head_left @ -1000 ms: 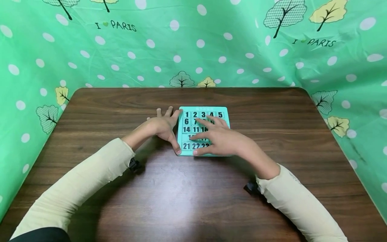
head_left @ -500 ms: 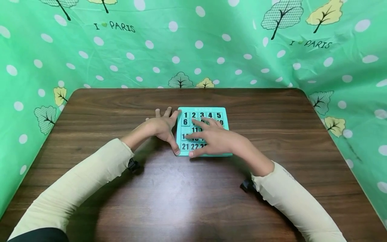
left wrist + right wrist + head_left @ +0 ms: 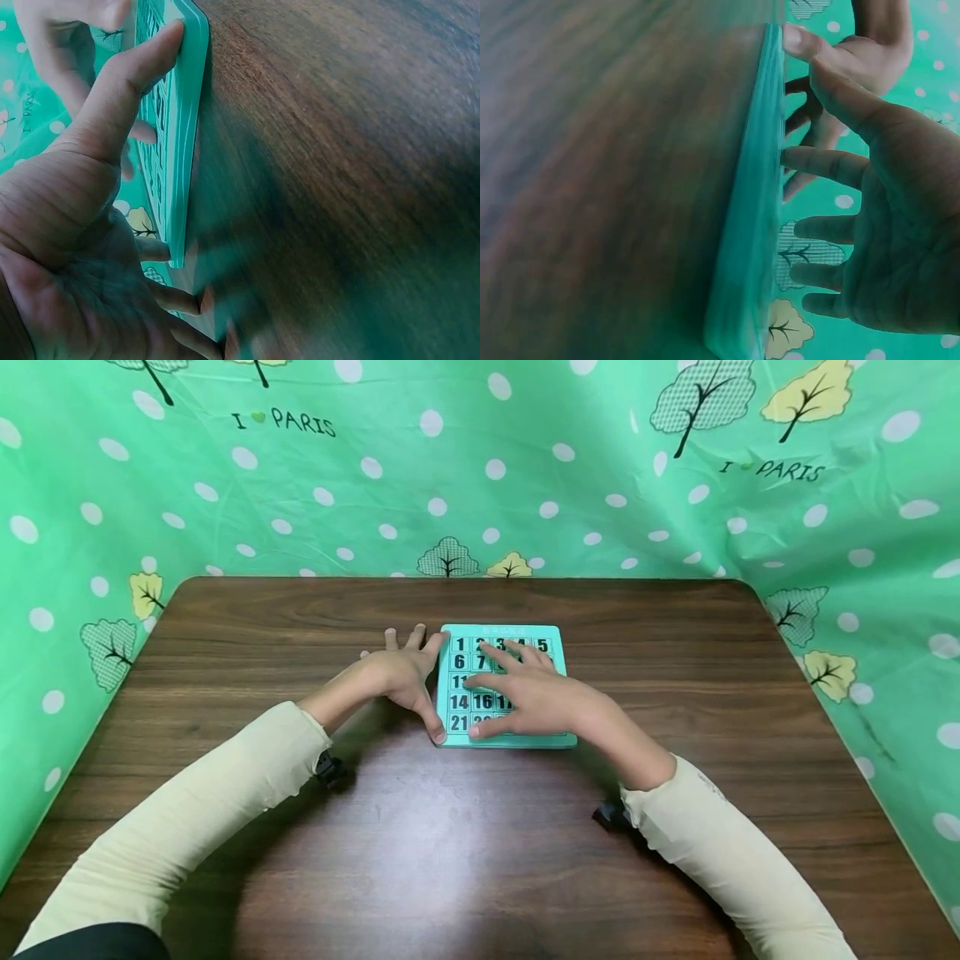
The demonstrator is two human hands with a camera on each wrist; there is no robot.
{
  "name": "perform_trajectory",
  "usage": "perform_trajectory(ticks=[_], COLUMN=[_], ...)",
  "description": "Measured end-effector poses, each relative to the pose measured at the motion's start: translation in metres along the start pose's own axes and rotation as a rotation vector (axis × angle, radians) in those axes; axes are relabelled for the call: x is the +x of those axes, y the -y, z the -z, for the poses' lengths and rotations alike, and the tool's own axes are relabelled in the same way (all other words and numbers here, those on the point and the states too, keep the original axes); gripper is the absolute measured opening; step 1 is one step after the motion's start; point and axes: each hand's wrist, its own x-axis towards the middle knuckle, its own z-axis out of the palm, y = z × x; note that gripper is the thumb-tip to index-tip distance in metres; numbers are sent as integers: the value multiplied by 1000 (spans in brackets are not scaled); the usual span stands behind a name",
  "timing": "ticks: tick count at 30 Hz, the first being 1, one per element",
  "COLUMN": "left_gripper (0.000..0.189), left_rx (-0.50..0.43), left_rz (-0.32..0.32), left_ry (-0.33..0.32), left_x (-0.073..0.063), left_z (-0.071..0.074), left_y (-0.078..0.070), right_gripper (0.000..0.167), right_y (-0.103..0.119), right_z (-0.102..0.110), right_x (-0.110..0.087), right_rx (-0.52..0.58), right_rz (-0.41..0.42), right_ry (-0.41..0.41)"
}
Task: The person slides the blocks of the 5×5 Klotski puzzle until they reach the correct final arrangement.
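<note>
A turquoise number slide puzzle (image 3: 532,742) lies flat on the wooden table, its tiles printed with black numerals. Along its left side my left hand (image 3: 405,672) is spread, thumb on the near corner and forefinger at the far corner. In the left wrist view that thumb (image 3: 112,97) rests on the puzzle's rim (image 3: 187,135). My right hand (image 3: 543,697) reaches over the face with fingers extended, the forefinger's tip at tile 11 (image 3: 457,682). Tile 14 (image 3: 459,702) sits just below it. Several tiles on the right are hidden under this hand.
The brown wooden table (image 3: 420,843) surrounds the puzzle. A green polka-dot cloth (image 3: 337,485) with printed trees hangs behind and at both sides. Black wrist cameras show beneath both cream sleeves (image 3: 210,802).
Tile 14 has slid down from the third row to the fourth, then tile 11 left into its place. My right hand has shifted slightly left; the left hand stays put.
</note>
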Motion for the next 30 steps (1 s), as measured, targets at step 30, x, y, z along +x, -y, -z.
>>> perform_trajectory(ticks=[30], left_gripper=[177], left_rx=[7], left_rz=[14], left_ry=[44], left_x=[0], left_z=[2], left_y=[-1], right_gripper=[68], right_y=[-55], right_z=[18], right_x=[-71], right_rx=[22], right_rz=[-141], right_ry=[-97])
